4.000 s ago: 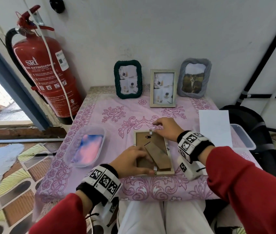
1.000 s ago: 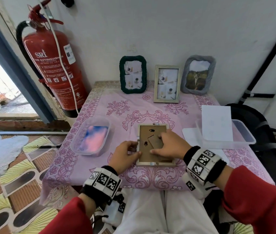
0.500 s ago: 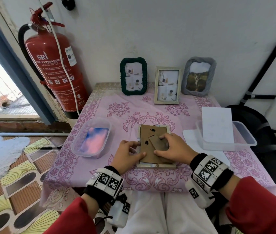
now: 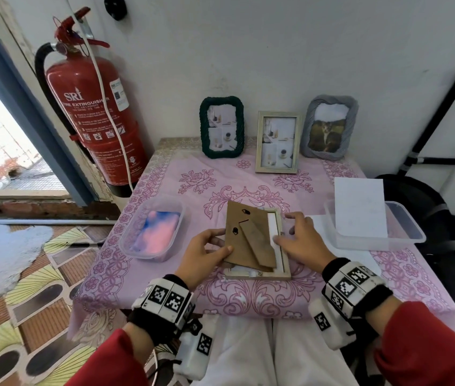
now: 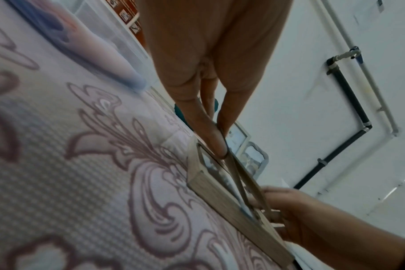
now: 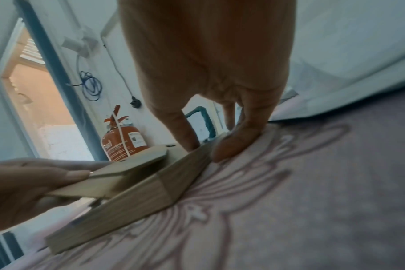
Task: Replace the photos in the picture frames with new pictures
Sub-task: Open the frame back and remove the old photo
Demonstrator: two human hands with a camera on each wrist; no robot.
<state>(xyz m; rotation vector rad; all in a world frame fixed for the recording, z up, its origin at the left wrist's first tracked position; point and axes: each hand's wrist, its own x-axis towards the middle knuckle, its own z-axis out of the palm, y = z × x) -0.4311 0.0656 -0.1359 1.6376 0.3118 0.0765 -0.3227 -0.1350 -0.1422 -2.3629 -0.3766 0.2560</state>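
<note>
A light wooden picture frame (image 4: 258, 274) lies face down near the front of the pink tablecloth (image 4: 248, 299). Its brown backing board (image 4: 248, 238) with a fold-out stand sits lifted and skewed to the left. My left hand (image 4: 206, 253) pinches the board's left edge, thumb on top; the left wrist view shows the fingertips (image 5: 221, 146) closed on that edge. A white strip of the photo's back (image 4: 273, 232) shows at the right. My right hand (image 4: 298, 240) rests palm down on the frame's right rail, fingers (image 6: 234, 144) pressing beside the frame (image 6: 136, 197).
Three standing frames line the wall: green (image 4: 221, 126), wooden (image 4: 277, 142), grey (image 4: 329, 126). A clear tub (image 4: 126, 246) at the left holds a pink-blue picture; another tub (image 4: 407, 232) at the right holds a white sheet (image 4: 359, 207). A fire extinguisher (image 4: 95, 121) stands off the table's left.
The backing board has come up out of the frame and slid left in my left hand. My right hand left the board for the frame's right rail, uncovering the white photo back.
</note>
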